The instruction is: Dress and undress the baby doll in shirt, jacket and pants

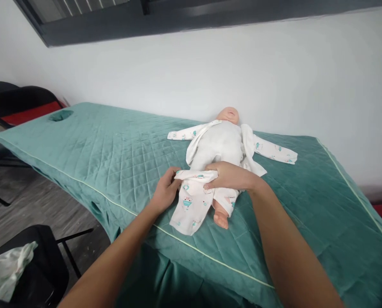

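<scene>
A baby doll [228, 114] lies on its back, its head toward the wall. It wears a white printed jacket [276, 150], spread apart at the front over a plain white body layer [217, 139]. White printed pants [191, 204] are on its legs; one bare foot [221, 220] sticks out of a leg opening, while the other foot is hidden inside the cloth. My left hand [166, 188] pinches one side of the pants' folded waistband. On the other side, my right hand [227, 174] grips the same band, thumb in front and fingers partly hidden.
Green quilted fabric covers the bed [114, 145], which has a face hole [60, 115] at its far left end. Behind it stands a white wall [191, 72]. A black chair [40, 256] at lower left carries a crumpled white cloth [8, 269]. More black chairs [24, 100] stand farther left.
</scene>
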Demonstrator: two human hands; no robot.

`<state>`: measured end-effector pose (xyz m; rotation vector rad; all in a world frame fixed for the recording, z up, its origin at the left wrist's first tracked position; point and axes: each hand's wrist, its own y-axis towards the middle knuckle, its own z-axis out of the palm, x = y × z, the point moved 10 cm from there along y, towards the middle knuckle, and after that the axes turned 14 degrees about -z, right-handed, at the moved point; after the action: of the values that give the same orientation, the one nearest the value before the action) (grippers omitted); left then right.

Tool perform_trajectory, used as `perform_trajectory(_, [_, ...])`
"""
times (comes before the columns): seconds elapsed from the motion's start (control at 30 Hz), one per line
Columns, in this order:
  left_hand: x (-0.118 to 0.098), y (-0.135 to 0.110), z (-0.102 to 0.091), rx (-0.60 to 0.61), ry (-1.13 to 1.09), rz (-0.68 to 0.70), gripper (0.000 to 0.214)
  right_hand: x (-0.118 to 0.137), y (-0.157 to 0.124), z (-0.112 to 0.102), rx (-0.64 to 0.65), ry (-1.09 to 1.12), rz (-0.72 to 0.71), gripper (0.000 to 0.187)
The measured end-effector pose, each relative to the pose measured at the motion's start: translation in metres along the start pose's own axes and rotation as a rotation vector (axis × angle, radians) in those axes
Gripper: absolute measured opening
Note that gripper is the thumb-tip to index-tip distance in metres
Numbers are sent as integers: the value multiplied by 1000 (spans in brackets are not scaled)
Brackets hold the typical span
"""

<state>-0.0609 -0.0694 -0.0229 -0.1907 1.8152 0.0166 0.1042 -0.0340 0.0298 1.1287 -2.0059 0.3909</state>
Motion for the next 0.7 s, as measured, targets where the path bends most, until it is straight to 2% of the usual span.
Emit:
perform_trajectory(0.17, [-21,36,9,-8,167,167,15,-10,-1,-10,-91,-77,79,15])
perform_trajectory(0.3, [-35,53,22,-19,297,282,19,-17,-3,-19,-197,-65,118,11])
perform_trajectory(0.53, [-49,61,41,-49,562,455,23,-29,-6,-25,-286,34,197,7])
perform_trajectory(0.7, [-52,58,36,-72,463,526,20,-29,-11,-24,-328,164,212,24])
